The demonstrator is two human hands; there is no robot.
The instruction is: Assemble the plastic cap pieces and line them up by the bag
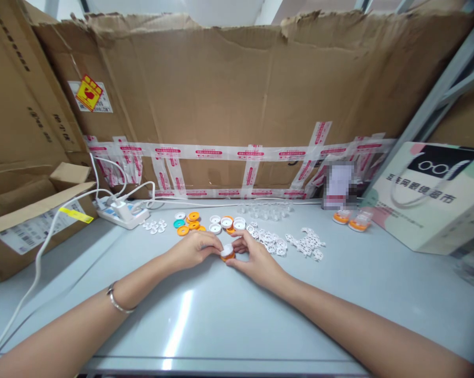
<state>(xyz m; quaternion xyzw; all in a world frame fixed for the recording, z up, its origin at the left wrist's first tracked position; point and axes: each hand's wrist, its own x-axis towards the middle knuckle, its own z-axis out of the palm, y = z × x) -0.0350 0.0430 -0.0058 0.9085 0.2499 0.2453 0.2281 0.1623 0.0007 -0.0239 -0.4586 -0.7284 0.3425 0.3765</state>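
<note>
Between my two hands is a small round orange part with a white piece on top [227,252], low over the grey table. The fingers of my left hand [195,249] pinch its left side. My right hand [256,257] curls round it from the right, thumb in front and fingers behind. Just beyond lie round white caps [215,228] and orange rings [182,230], with one teal ring [179,223] among them. White openwork pieces [274,241] are heaped to the right of my right hand. The underside of the held part is hidden.
Clear plastic pieces [266,211] and small white parts [155,226] lie farther back. Two orange-based clear units [358,221] stand at right near a paper bag [429,199]. A power strip [122,212] with white cables and an open carton [35,226] are at left. A large cardboard box [221,94] walls the back.
</note>
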